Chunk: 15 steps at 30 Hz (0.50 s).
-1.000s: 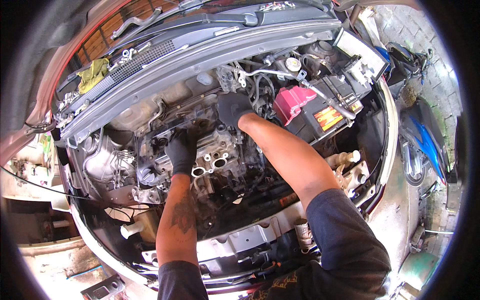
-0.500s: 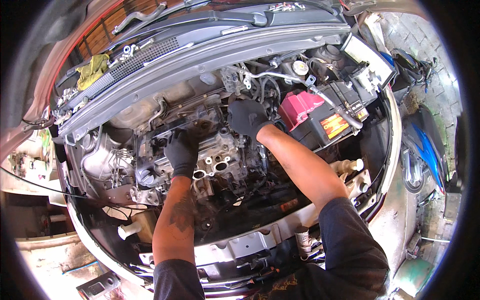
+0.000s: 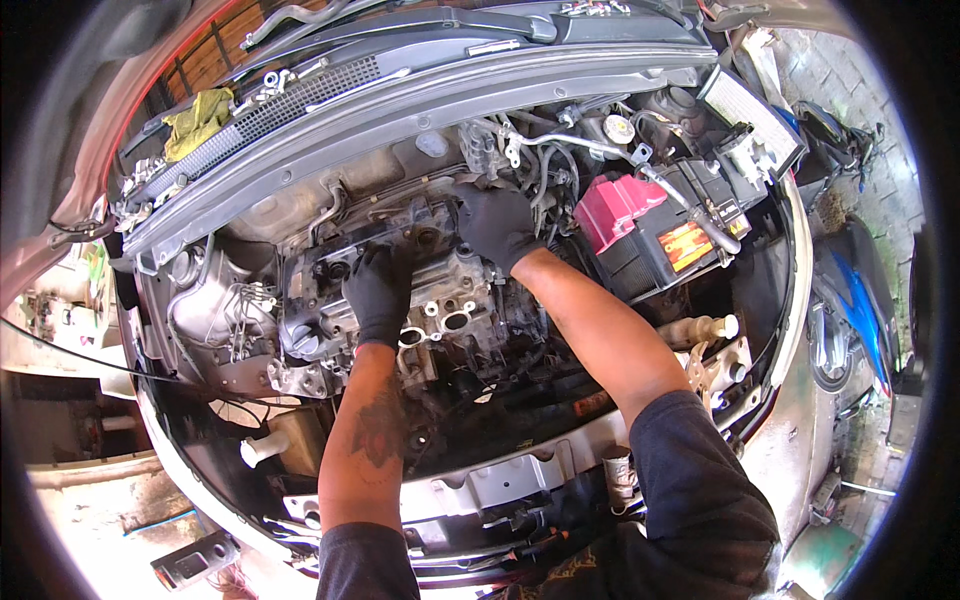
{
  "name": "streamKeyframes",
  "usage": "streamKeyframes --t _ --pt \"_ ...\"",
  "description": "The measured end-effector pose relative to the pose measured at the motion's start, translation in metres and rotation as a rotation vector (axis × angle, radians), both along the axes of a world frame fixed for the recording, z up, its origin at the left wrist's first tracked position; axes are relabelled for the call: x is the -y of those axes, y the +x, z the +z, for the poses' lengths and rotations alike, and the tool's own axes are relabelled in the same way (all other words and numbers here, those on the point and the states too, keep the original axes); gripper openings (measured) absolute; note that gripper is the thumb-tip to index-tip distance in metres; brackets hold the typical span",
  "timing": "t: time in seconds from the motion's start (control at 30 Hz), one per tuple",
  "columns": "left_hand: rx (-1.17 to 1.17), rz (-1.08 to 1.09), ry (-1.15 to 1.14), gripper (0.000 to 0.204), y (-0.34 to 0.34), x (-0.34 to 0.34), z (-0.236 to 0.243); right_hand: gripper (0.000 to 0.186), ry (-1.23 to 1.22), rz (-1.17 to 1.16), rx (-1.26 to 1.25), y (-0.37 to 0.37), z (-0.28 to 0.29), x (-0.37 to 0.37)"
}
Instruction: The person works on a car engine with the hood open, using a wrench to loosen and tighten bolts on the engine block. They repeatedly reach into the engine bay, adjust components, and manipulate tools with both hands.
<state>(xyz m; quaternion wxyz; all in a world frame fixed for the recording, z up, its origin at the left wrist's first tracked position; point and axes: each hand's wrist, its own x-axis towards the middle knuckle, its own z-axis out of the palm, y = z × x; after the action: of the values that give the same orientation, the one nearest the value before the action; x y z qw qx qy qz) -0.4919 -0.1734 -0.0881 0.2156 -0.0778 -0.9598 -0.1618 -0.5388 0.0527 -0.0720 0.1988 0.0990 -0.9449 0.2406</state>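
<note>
Engine block (image 3: 440, 300) in the open bay now carries both gloved hands, left hand (image 3: 380, 292) pressed flat, right hand (image 3: 497, 226) shifted forward, fingers clenched over its rear edge.

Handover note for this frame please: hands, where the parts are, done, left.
Left hand: black glove, resting on the engine block near its open ports.
Right hand: black glove, pressed on the block's rear top edge; whether it grips anything cannot be told.
Battery with red terminal cover sits to the right; yellow rag on the cowl.
Done: block top exposed.
Left: both hands are on the block, no tool visible.
</note>
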Motion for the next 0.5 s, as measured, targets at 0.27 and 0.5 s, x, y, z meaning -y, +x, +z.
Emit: streamKeyframes --t 0.27,0.5 --pt "0.022 0.001 0.007 0.031 -0.005 0.003 -0.007 0.032 -0.019 0.001 0.213 -0.022 0.006 -0.007" --pt "0.066 0.130 -0.067 0.027 0.000 0.001 0.003 0.027 -0.025 0.163 0.249 -0.016 0.010 -0.025"
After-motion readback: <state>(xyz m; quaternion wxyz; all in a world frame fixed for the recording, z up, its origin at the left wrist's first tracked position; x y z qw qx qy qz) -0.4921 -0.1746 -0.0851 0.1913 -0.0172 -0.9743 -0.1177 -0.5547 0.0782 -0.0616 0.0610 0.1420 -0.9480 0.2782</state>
